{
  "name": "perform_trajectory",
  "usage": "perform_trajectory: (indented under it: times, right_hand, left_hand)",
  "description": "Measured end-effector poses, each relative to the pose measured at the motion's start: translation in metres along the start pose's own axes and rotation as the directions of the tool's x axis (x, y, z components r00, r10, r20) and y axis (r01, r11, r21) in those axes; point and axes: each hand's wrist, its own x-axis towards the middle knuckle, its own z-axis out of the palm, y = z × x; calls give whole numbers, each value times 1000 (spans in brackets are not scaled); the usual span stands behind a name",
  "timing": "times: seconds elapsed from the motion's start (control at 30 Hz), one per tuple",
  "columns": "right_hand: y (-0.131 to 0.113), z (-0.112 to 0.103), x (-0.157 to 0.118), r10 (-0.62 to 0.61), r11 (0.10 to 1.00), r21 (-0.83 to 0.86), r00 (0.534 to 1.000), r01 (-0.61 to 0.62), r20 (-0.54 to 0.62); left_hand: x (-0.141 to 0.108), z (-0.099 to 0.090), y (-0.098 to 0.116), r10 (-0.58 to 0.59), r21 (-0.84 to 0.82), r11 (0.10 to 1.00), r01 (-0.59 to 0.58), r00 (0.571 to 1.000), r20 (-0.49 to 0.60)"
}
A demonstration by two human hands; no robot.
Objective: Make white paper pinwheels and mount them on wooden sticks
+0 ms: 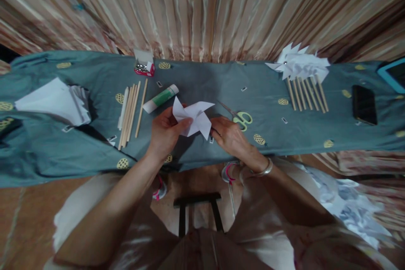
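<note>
A white paper pinwheel (196,119) with folded, pointed blades is held up over the near middle of the cloth-covered table. My left hand (165,131) grips it from the left, with the thumb on its centre and the other fingers behind the paper. At the pinwheel's right edge is my right hand (228,133), its fingers curled in and partly hidden; whether they pinch the paper or something small, I cannot make out. Just right of that hand lie scissors (243,120) with light green handles. A green and white glue stick (160,98) lies behind my left hand.
Wooden sticks (130,114) and an open red box of small metal pieces (144,68) are at the left. Farther left sits folded white paper (53,102). Pinwheels on sticks (302,65), a black phone (364,104) and a blue-edged device (394,75) are at the right.
</note>
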Motion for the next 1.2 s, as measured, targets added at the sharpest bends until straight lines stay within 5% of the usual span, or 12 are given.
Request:
perform_trajectory:
  times: [0.27,0.63,0.93,1.2]
  right_hand:
    - [2,-4,1,18,997,-80,999,-15,32]
    - [8,-15,2,139,965,227,990,-133,-9]
    - [-1,-7,2,56,994,89,997,-61,53]
    - [5,0,-2,147,945,299,989,-130,-34]
  left_hand:
    - [2,8,1,1,13,1000,-1,1000,12]
    - [14,5,10,156,-10,988,-157,987,-21]
    - [12,13,10,132,-56,989,-133,991,-20]
    - [10,13,14,119,5,993,-119,993,-14]
